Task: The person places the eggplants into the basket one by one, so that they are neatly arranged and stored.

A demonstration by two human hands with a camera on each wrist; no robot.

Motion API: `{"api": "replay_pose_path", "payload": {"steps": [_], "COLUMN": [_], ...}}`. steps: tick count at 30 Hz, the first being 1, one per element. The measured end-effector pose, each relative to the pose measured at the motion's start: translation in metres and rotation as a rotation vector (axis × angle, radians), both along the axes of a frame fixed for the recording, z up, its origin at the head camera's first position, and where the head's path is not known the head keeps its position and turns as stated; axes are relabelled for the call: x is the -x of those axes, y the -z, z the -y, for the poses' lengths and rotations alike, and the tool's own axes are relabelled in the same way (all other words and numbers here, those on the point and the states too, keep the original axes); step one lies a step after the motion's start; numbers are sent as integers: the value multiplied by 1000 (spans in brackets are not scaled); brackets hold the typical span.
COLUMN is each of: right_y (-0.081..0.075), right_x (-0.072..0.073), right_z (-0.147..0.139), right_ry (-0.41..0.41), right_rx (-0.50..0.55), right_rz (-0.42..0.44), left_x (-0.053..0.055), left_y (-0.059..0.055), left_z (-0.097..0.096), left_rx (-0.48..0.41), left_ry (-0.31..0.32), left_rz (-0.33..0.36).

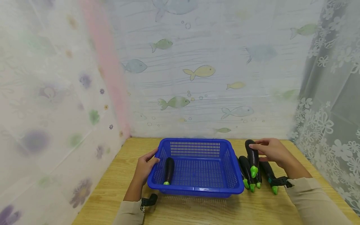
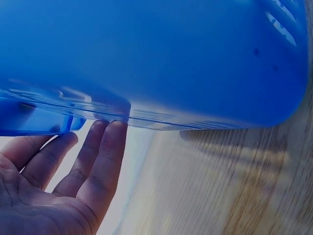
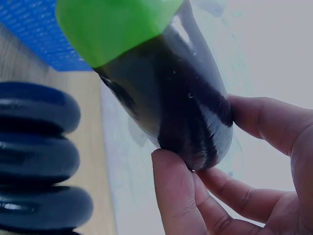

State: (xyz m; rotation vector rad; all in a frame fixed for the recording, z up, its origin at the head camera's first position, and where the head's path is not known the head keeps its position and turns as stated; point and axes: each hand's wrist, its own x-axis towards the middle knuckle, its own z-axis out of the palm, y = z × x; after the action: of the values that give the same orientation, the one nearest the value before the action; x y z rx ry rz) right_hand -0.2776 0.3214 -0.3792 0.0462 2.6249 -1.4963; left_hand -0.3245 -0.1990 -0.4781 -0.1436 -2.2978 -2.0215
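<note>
A blue plastic basket stands on the table, with one dark eggplant lying inside along its left wall. My left hand holds the basket's left rim. In the left wrist view, fingertips touch the basket's outer side. To the right of the basket, my right hand pinches an eggplant near its rounded dark end. Its bright green cap points down toward the front. Several more eggplants lie below and beside it; three dark rounded ends show in the right wrist view.
The wooden table reaches back to a curtain printed with fish. Flowered sheets hang at the left and right. A dark camera strap is on the left wrist, another strap on the right.
</note>
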Motion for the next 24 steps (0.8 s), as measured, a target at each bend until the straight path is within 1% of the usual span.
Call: {"api": "replay_pose_path", "payload": {"steps": [8, 14, 24], "right_y": [-9, -9, -10], "right_x": [5, 11, 16], "right_z": [19, 35, 58], "right_ry": [-15, -25, -57], "right_rx": [3, 12, -10], "right_rz": [1, 4, -11], "left_x": [-1, 0, 0], "left_y": [-1, -1, -1], "left_z": [0, -1, -2], "left_rx": [11, 16, -14], "left_ry": [-1, -4, -8], "left_rz": [-13, -23, -19]}}
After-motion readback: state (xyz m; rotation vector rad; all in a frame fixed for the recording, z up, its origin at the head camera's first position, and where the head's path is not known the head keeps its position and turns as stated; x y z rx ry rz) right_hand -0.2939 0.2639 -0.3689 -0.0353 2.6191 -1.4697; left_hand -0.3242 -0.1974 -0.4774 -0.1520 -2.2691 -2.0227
